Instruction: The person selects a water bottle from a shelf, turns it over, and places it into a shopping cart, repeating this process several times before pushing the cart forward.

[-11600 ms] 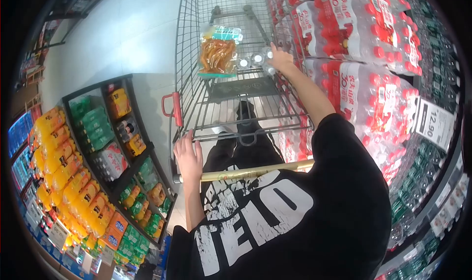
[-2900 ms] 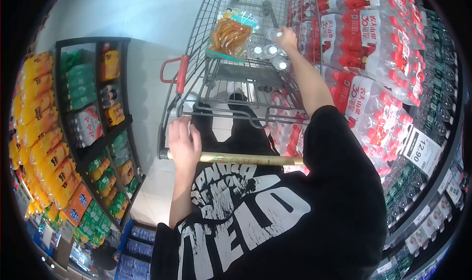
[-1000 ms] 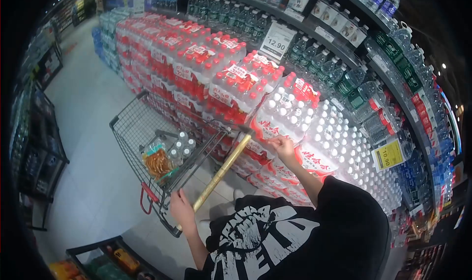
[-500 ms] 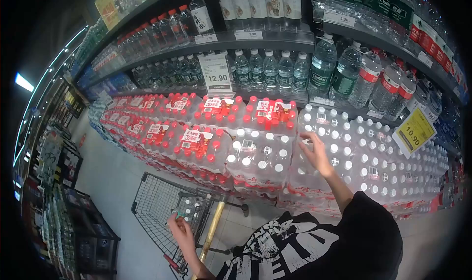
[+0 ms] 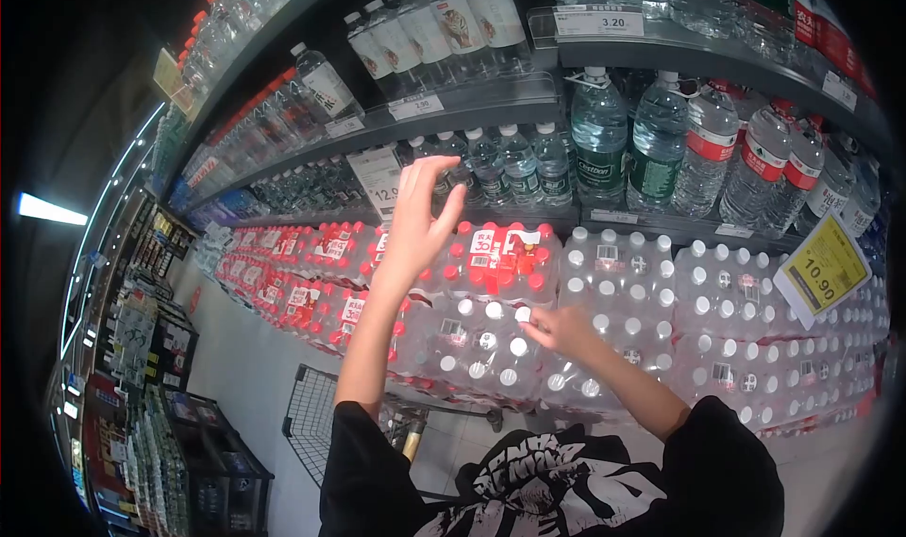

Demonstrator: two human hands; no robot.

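Raised before the shelf of small green-label bottles [image 5: 514,164], my left hand [image 5: 427,211] has its thumb and fingers apart and holds nothing. Behind it is a white price sign [image 5: 375,174], partly covered. My right hand [image 5: 559,329] is lower, over the white-capped bottle packs [image 5: 486,344], slightly blurred, with its fingers curled together near a white cap. Whether it grips anything is too unclear to tell. Red-capped packs [image 5: 495,254] with red labels lie just beyond, between the two hands.
A shopping cart [image 5: 311,414] stands below left, partly behind my left arm. Large bottles [image 5: 599,136] line the shelf at the right. A yellow price sign [image 5: 823,268] juts out over the packs. Dark display crates [image 5: 222,452] are at the lower left.
My left hand has risen from above the cart to the shelf front. My right hand has moved down and left, and its fingers have drawn together. The view has shifted.
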